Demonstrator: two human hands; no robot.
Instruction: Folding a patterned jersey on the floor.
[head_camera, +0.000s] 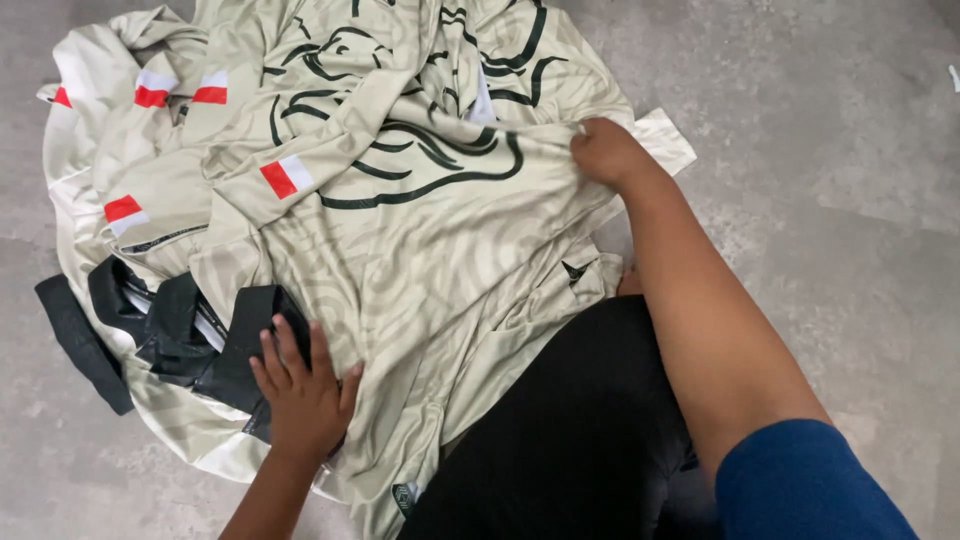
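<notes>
A pile of pale beige jerseys (400, 230) with dark line patterns and red-and-white sleeve patches lies spread on a grey concrete floor. My right hand (607, 152) reaches across and pinches a fold of the top jersey near its far right edge. My left hand (302, 392) rests flat, fingers spread, on the near left part of the pile, touching a black collar or cuff (240, 340). Several black collars (165, 320) stick out at the pile's left side.
The grey concrete floor (830, 150) surrounds the pile. My leg in black fabric (570, 430) lies under the near edge of the jerseys. A blue sleeve (800, 480) covers my right upper arm.
</notes>
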